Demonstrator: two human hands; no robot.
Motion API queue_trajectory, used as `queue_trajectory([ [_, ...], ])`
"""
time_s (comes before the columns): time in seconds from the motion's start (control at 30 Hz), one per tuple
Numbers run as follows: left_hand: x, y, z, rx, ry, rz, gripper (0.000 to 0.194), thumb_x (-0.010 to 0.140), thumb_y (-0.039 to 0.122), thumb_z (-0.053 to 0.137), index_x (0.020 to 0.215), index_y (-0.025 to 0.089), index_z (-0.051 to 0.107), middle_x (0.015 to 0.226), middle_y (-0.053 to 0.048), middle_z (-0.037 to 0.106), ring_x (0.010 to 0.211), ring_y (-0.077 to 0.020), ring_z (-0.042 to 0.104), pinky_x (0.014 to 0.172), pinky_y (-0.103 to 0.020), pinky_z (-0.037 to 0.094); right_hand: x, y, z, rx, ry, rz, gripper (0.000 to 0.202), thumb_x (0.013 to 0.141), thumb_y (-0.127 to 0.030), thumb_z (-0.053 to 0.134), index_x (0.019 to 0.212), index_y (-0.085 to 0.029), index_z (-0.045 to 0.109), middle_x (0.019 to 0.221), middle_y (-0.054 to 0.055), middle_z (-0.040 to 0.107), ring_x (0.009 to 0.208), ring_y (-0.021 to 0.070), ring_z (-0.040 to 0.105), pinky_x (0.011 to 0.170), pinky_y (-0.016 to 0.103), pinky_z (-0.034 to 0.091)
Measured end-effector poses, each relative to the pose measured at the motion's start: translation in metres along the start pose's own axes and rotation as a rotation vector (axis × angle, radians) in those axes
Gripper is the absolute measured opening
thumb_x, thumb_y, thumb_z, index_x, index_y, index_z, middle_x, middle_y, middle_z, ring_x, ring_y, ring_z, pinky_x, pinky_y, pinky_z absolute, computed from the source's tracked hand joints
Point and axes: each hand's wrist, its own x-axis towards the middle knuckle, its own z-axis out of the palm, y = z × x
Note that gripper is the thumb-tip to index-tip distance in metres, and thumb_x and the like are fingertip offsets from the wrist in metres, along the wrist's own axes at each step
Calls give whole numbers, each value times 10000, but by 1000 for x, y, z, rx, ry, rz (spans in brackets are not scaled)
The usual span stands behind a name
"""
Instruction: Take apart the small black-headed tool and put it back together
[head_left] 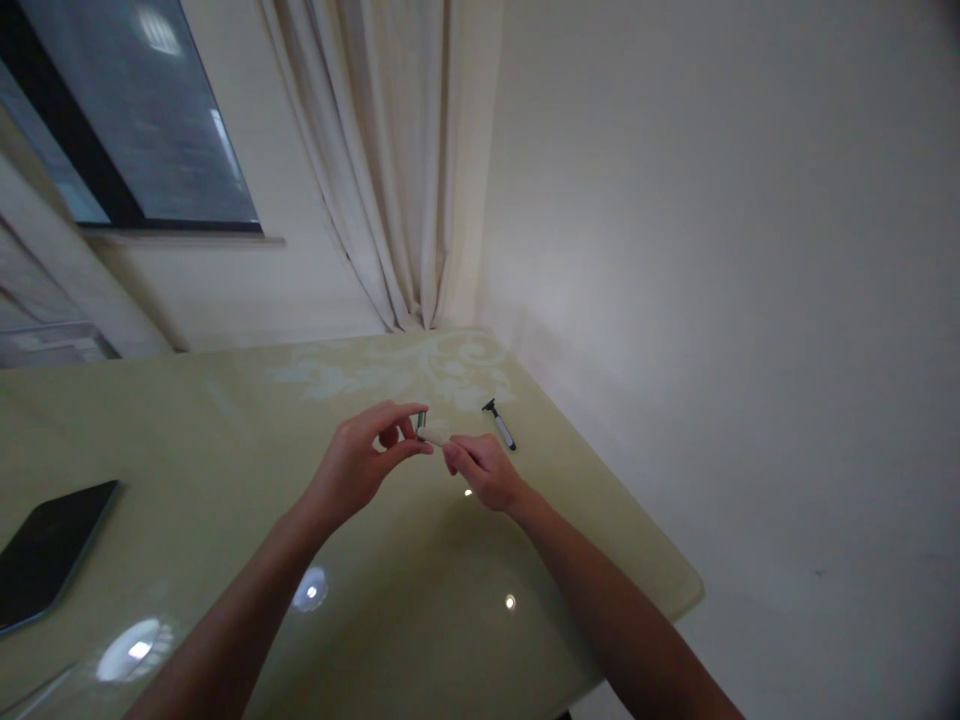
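Observation:
Above the table, my right hand is closed around the handle of a pale razor. The razor's head points left, toward my left hand. My left thumb and fingers pinch the small dark head at its upper and lower ends. Whether the head is fully joined to the handle is too small to tell. A second razor, with a black head and a grey and black handle, lies on the table just beyond my right hand.
The glossy pale-green table has a white floral pattern and reflects lights. A dark flat tablet-like device rests at the left. A wall borders the right side, with a curtain and window behind.

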Motion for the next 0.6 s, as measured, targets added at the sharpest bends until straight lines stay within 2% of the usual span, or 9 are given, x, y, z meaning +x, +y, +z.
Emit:
queue_trajectory([
  [0.13,0,0,1,-7,-8,6,328,915,432,757,1166,221,738,779,14,682,630,-117,564,619,-232,494,0,0,1,-10,71,26,609,1053,-628,362,677,-194,564,568,-29,436,556,132,437,586,278,314],
  [0.27,1,1,0,-15,-9,3,328,919,439,751,1160,216,741,770,16,682,623,-114,566,614,-229,492,-1,0,1,26,5,-8,585,1051,-612,396,686,-191,574,572,-33,447,543,122,430,582,272,315],
  [0.4,1,2,0,-12,-4,-13,335,904,455,763,1142,218,750,765,13,686,618,-116,566,615,-235,497,-1,0,0,-9,90,22,586,1051,-607,398,670,-193,562,567,-27,445,557,129,450,579,273,313],
  [0.53,1,2,0,-23,-7,-16,327,909,440,759,1151,221,746,775,9,691,617,-115,569,613,-237,498,-1,-1,0,-12,32,-2,594,1041,-624,401,658,-197,558,547,-33,425,524,124,428,565,275,308],
  [0.6,1,2,0,-14,-4,-14,325,909,438,760,1149,219,746,782,6,692,620,-116,568,615,-240,499,-1,0,0,-27,53,8,594,1042,-618,405,651,-198,556,544,-31,433,525,126,436,567,276,311],
])
